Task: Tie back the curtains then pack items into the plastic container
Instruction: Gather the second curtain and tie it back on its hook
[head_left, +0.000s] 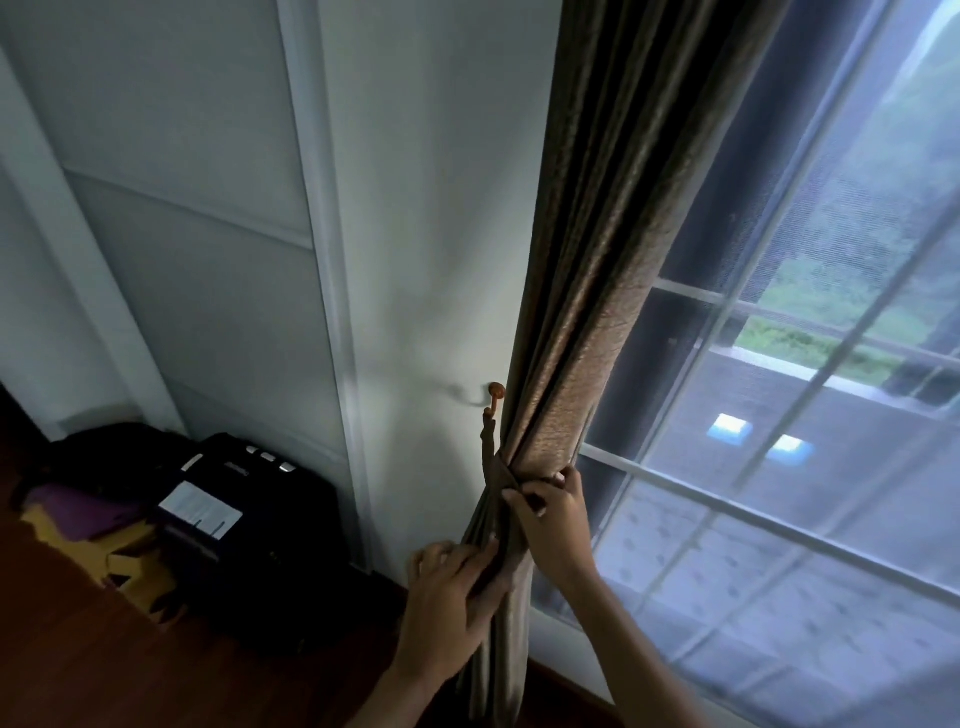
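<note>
A brown curtain (587, 332) hangs gathered into a tight bundle of vertical folds against the white wall (431, 208), just left of the window (810, 467). Its cloth is thick and slightly shiny, with a fine crinkled texture that catches the light along the outer folds. A narrow tie-back (497, 470) of the same brown cloth wraps the bundle low down and runs up to a small copper-coloured hook (496, 393) with a round knob, fixed to the wall just beside the curtain.

The right hand (556, 519) reaches in from the window side, its fingers curled and pinching the tie-back where it crosses the folds. The left hand (449, 608) is lower, on the wall side, its fingers curled round the curtain bundle from the left and gripping the folds below the tie.

Behind the curtain a thin, see-through sheer curtain (779, 571) with small pale dots covers the glass, and white window bars show through it. To the left, a tall white panelled door (197, 234) stands next to the wall. On the dark reddish wooden floor (156, 675) in the corner sits a black suitcase (260, 530) with a white label, close against the door frame, and beside it are a dark bag, a purple cloth (88, 517) and a piece of yellow cardboard (135, 566). The plastic container is out of sight.
</note>
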